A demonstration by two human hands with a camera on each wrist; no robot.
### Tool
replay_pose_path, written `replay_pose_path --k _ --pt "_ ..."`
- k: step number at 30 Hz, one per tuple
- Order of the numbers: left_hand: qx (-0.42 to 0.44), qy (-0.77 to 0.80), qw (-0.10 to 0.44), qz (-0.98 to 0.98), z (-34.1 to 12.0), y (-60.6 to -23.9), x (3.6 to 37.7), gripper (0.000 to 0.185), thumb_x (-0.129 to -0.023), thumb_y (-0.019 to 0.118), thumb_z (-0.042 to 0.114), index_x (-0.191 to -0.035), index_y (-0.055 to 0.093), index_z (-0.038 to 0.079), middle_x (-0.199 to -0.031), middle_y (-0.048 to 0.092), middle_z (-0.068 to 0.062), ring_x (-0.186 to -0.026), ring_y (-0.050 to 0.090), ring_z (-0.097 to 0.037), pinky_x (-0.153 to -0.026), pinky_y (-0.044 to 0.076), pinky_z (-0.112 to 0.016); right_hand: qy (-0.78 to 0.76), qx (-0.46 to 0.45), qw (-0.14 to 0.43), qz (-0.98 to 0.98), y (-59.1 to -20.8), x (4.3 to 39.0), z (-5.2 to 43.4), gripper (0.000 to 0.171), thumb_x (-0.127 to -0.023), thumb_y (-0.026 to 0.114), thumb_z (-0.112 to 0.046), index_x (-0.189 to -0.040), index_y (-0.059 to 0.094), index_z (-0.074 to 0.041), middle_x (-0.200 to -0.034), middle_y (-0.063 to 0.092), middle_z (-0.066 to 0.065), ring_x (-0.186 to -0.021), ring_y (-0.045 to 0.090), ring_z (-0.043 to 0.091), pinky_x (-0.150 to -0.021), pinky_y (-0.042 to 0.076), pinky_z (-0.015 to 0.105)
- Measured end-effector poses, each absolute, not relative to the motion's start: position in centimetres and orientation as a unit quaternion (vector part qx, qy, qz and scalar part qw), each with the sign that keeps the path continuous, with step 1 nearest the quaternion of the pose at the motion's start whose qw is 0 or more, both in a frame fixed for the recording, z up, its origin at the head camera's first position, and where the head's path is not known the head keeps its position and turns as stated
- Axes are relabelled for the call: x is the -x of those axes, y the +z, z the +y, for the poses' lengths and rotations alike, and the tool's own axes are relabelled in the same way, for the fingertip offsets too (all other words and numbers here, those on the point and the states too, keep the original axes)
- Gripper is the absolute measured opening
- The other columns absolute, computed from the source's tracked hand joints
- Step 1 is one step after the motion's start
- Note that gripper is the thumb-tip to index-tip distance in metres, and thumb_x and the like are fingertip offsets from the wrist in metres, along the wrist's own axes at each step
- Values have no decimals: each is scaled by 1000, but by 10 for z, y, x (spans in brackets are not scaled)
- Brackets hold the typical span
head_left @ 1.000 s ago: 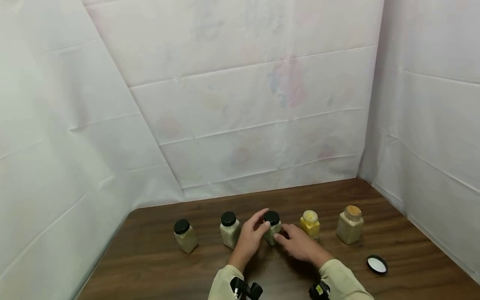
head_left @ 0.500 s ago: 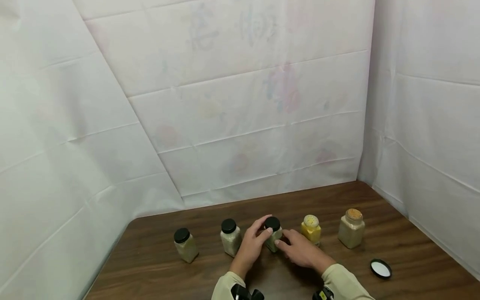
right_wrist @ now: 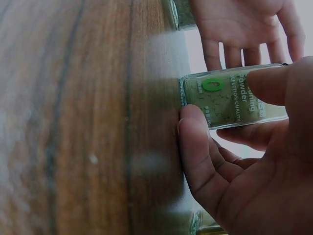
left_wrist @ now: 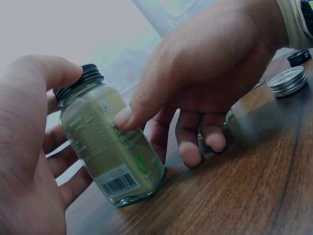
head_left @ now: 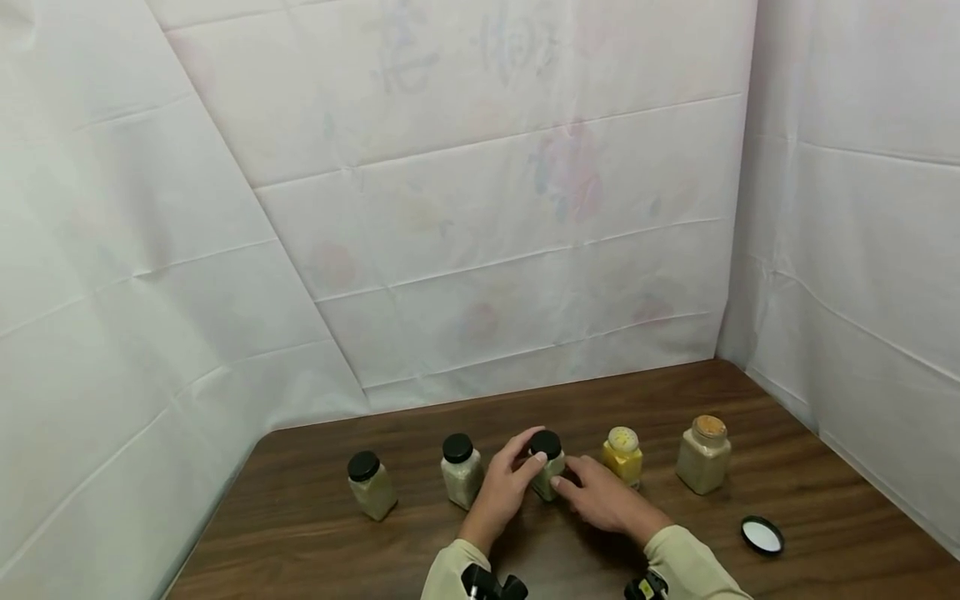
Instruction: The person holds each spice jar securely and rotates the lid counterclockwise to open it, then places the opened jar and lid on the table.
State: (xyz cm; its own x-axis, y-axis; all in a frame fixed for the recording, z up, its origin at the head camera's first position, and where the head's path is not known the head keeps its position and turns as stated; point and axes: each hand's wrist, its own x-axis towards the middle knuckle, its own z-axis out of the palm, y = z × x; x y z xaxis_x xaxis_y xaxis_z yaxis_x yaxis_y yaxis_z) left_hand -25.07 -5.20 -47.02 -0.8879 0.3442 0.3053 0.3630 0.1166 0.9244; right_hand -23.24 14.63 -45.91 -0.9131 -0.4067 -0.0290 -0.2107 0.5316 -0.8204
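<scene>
A square glass jar of greenish seasoning powder (left_wrist: 112, 142) stands in front of me in the head view, its black lid (head_left: 545, 444) on. My left hand (head_left: 502, 487) holds that lid, thumb on the near side and fingers reaching round behind. In the left wrist view the jar looks tilted by the camera angle, its base at the wooden table. My right hand (head_left: 600, 493) grips the jar's body from the right, thumb on the printed front, as the right wrist view (right_wrist: 234, 176) also shows. Its lower fingers are bent close to the tabletop.
Two black-lidded jars, one at far left (head_left: 372, 492) and one nearer (head_left: 461, 477), stand on the table (head_left: 300, 550). To the right are an uncapped yellow jar (head_left: 622, 458) and a larger uncapped jar (head_left: 703, 462). A black-rimmed lid (head_left: 762, 535) lies upturned nearby.
The head view has shifted slightly. Both hands keep their places on the jar and its lid, with no clear movement of the jar.
</scene>
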Motion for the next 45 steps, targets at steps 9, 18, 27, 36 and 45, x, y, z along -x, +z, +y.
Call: replay_pose_path --k 9,18,27,36,45 --pt "260 -605 0 -753 -50 -444 236 41 -106 50 14 -146 48 6 -132 51 -16 -121 53 -33 -97 44 -37 -432 183 99 877 -459 233 146 36 -105 52 -38 -120 59 -6 -93 51 8 -73 56 20 -63 45 37" --pt "257 -600 18 -757 -49 -470 248 41 -107 50 22 -147 48 16 -135 50 -9 -124 53 -27 -100 43 -40 -435 194 86 875 -458 231 145 28 -105 52 -38 -106 62 -12 -90 51 7 -71 55 19 -61 45 35" --pt "266 -590 23 -762 -52 -470 249 43 -106 52 25 -149 46 21 -136 50 -8 -125 53 -25 -102 43 -40 -428 201 84 877 -458 231 145 29 -106 50 -37 -108 63 -11 -90 51 7 -71 55 19 -61 45 35" --pt "277 -594 -25 -755 -52 -469 253 50 -109 46 25 -157 33 24 -146 40 -10 -133 43 -30 -104 38 -46 -423 181 97 882 -459 232 146 45 -106 51 -38 -130 57 0 -96 52 8 -73 57 18 -65 46 37" --pt "282 -596 -6 -752 -49 -470 251 40 -108 47 25 -148 45 23 -141 43 -7 -124 50 -23 -99 42 -35 -410 182 84 890 -463 234 145 41 -105 53 -38 -124 61 -4 -95 53 6 -73 56 17 -66 46 36"
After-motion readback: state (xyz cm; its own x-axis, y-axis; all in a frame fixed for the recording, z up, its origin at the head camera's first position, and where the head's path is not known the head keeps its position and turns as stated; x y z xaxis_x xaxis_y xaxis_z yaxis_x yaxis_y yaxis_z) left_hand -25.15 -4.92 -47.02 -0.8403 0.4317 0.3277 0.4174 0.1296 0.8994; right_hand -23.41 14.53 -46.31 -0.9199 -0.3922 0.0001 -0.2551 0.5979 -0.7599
